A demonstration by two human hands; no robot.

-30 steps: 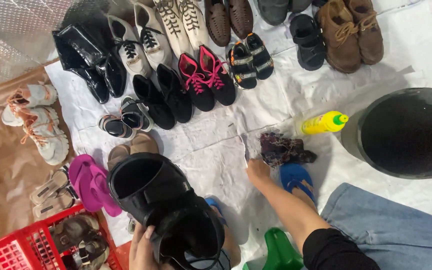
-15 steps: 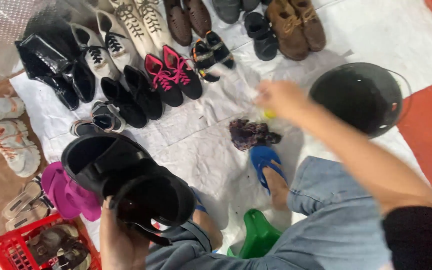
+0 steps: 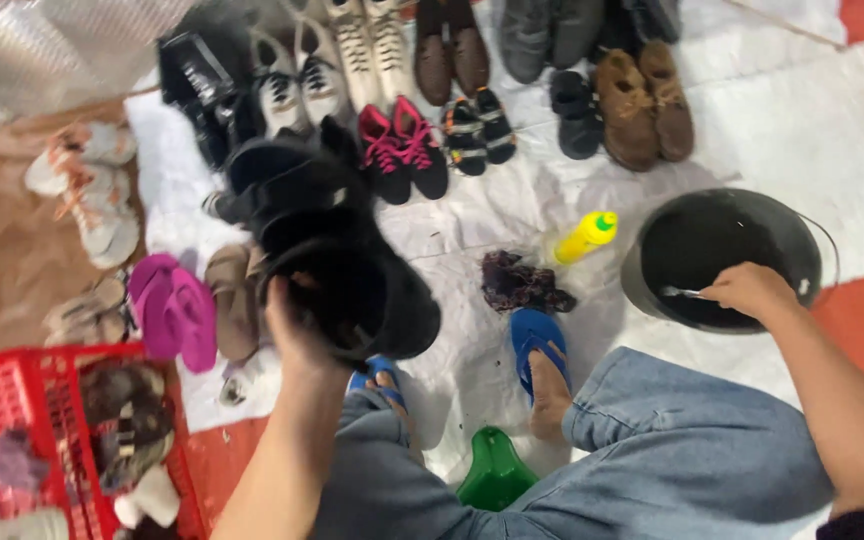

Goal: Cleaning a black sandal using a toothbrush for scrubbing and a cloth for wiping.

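White plastic floor sheet (image 3: 802, 120) w/ shoe rows: L hand (image 3: 297, 335) grips tall black rubber boot (image 3: 337, 255), now raised higher vs 0.5 s ago; R hand (image 3: 752, 290), moved off yellow squeeze bottle (image 3: 584, 236), closed on thin metal-looking handle in black round bucket (image 3: 727, 255).

You are looking at open white sheet (image 3: 472, 225) between the big black boot (image 3: 337, 250) on the left and the black bucket (image 3: 727, 255) on the right; only the yellow bottle (image 3: 584, 237) and the dark rag (image 3: 522, 285) are sitting in that gap. Far off, rows of shoes (image 3: 452, 90) are blocking the way. Left, the pink sandals (image 3: 172, 305) and red crate (image 3: 22, 420) are crowding the edge. Near you, your knees, the blue flip-flops (image 3: 537, 335) and the green stool (image 3: 495, 472) are closing the path.
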